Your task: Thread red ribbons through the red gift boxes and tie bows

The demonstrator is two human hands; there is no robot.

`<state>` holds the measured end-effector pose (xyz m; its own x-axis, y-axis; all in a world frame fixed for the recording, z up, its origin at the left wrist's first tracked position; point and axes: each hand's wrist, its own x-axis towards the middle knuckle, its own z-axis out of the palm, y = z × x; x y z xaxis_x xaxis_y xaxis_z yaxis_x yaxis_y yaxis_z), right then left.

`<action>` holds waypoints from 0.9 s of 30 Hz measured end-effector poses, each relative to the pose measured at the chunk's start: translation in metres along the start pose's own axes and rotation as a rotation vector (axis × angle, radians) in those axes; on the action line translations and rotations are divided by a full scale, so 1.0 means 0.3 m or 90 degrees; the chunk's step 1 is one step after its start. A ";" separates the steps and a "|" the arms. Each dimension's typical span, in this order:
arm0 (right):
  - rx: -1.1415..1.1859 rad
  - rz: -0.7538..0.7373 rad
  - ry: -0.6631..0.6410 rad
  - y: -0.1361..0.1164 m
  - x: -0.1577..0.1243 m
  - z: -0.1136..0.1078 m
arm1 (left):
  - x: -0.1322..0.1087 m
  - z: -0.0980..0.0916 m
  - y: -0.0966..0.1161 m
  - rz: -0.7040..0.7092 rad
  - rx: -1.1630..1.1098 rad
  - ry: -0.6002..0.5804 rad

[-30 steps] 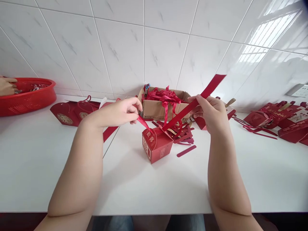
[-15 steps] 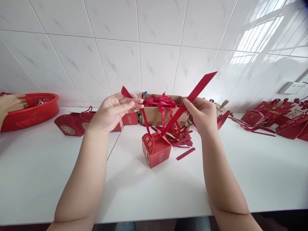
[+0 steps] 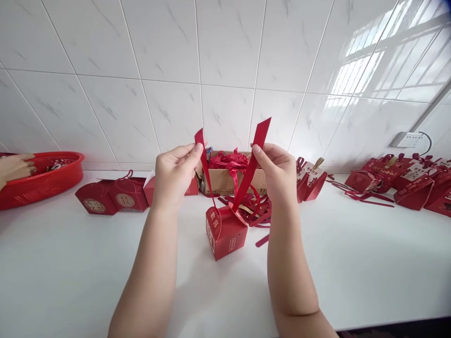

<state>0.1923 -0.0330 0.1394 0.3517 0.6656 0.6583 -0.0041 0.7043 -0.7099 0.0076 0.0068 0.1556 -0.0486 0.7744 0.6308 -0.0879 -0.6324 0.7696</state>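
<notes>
A small red gift box [image 3: 227, 234] stands upright near the middle of the white table [image 3: 88, 263], its 2 rounded top flaps raised. A red ribbon [image 3: 247, 174] comes out of its top in 2 strands that rise apart in a V. The left hand [image 3: 174, 176] has its thumb and fingertips clamped on the thinner left strand, whose tip pokes up above the fingers. The right hand [image 3: 278, 173] pinches the wider right strand the same way, with the free end slanting up past the thumb. Both hands hover above and just behind the box, apart from each other. Directly behind the box sits an open cardboard carton [image 3: 221, 180] full of tangled red ribbons [image 3: 229, 159], and loose red strips [image 3: 260, 213] lie on the table between carton and box. Flat red boxes [image 3: 109, 197] lie to the left, and an assembled one [image 3: 310, 180] stands just beside the right hand. Far left, another person's hand [image 3: 16, 166] rests in a red basket [image 3: 45, 185]. More red boxes [image 3: 398, 180] crowd the far right, below a wall socket [image 3: 408, 139].
</notes>
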 end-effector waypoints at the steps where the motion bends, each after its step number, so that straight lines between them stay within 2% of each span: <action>1: 0.007 -0.005 0.005 0.003 0.002 0.005 | -0.005 0.003 0.002 0.015 -0.012 0.005; 4: 0.007 -0.012 0.015 0.000 0.001 0.014 | -0.012 0.010 0.011 0.050 -0.039 0.002; 10: -0.030 -0.023 0.023 -0.043 -0.028 0.017 | -0.023 0.010 0.028 0.065 -0.050 -0.026; 16: -0.131 -0.016 -0.009 -0.062 -0.049 0.022 | -0.031 0.011 0.036 -0.006 -0.059 -0.076; 19: -0.120 -0.009 -0.027 -0.060 -0.053 0.026 | -0.042 0.010 0.039 -0.019 -0.052 -0.090; 22: -0.070 0.005 -0.033 -0.054 -0.057 0.036 | -0.060 0.007 0.043 0.009 -0.036 -0.063; 27: 0.019 0.048 -0.064 -0.036 -0.068 0.069 | -0.073 -0.009 0.058 0.086 -0.005 0.026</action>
<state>0.1658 -0.0491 0.1389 0.2540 0.7375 0.6258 -0.0558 0.6571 -0.7517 0.0044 -0.0212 0.1548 -0.1007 0.6819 0.7245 -0.0852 -0.7314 0.6766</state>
